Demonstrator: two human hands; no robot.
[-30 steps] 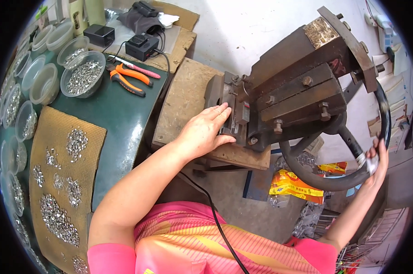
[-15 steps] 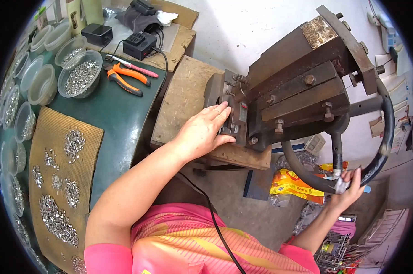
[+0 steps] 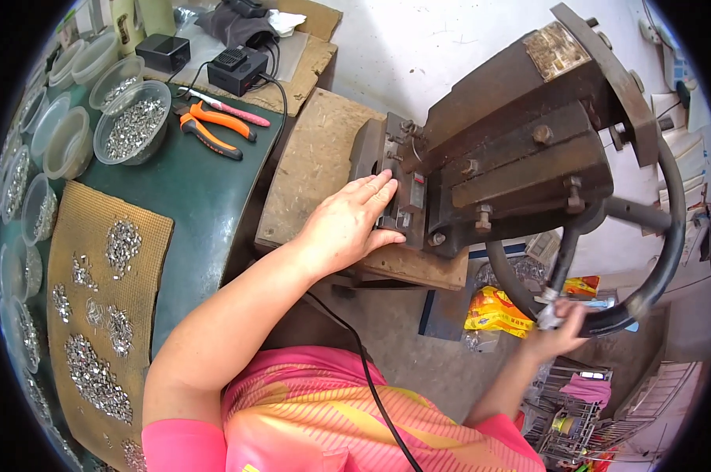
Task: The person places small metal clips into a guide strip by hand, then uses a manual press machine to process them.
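Note:
A heavy dark metal press stands on a worn wooden board. My left hand lies flat at the press's front plate, fingers together and touching the small die area. My right hand grips the black handwheel at its lower rim, near a spoke wrapped in pale tape.
A green table on the left carries a brown mat with heaps of small shiny metal parts, several clear bowls of parts, orange-handled pliers and black boxes. A yellow bag and a wire basket sit on the floor.
My right hand has swung the handwheel round, going from the far right rim down and leftward to its bottom. My left hand has stayed at the die.

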